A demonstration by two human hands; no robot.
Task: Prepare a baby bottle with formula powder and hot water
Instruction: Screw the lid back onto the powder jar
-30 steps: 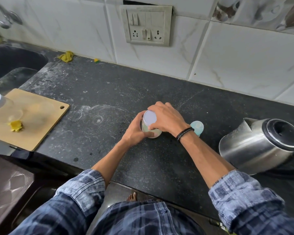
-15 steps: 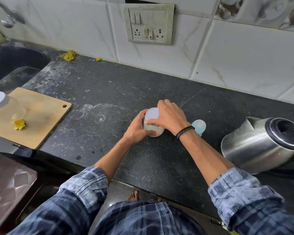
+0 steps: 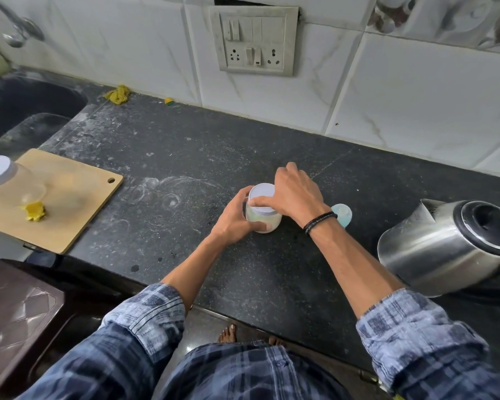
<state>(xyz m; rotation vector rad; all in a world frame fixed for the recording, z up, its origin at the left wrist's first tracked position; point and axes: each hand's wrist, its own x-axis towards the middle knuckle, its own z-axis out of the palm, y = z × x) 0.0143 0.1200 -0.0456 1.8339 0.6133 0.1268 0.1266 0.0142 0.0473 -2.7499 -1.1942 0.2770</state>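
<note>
1. The left hand (image 3: pixel 231 223) wraps its fingers (image 3: pixel 241 197) round the side of the small jar (image 3: pixel 264 219). The jar stands on the dark tabletop (image 3: pixel 185 157), in the middle.
2. The jar looks clear and light, with something pale inside. It may be slippery and could tip, so holding it round the body seems best.
3. The right hand (image 3: pixel 296 194) curls its fingers round the white lid (image 3: pixel 261 194). The lid looks stiff, and its edge is the place to grip.
4. A shiny kettle (image 3: pixel 445 246) stands well apart.
</note>
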